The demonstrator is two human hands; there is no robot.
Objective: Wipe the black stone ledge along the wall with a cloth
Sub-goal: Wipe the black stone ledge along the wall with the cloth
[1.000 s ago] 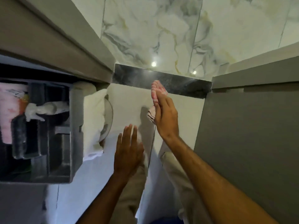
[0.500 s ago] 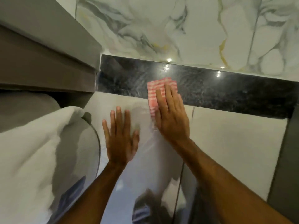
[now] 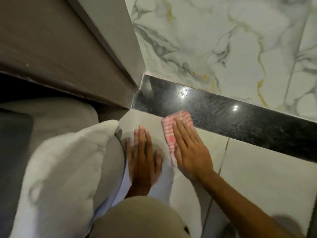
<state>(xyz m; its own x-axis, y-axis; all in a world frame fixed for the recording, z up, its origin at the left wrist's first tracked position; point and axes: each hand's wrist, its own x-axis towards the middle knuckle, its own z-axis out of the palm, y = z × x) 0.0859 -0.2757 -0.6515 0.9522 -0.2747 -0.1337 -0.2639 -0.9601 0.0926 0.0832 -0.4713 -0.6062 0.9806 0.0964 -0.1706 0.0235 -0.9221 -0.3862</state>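
Observation:
A polished black stone ledge (image 3: 240, 117) runs from the corner at centre down to the right, under a white marble wall. A pink-and-white checked cloth (image 3: 171, 127) lies over the ledge's near edge and hangs down the pale tile face below. My right hand (image 3: 190, 150) presses flat on the cloth, fingers together, fingertips at the ledge's edge. My left hand (image 3: 142, 157) rests flat with fingers spread on the pale tile beside it, holding nothing.
A grey-brown cabinet (image 3: 68, 48) juts out at upper left and meets the ledge's left end. A white towel (image 3: 65, 169) hangs on a ring at lower left. My knee in beige trousers (image 3: 140, 219) is at the bottom.
The view has moved closer and tilted, so the ledge now slopes down to the right. My right hand and the cloth have slid lower, off the ledge top onto its near edge.

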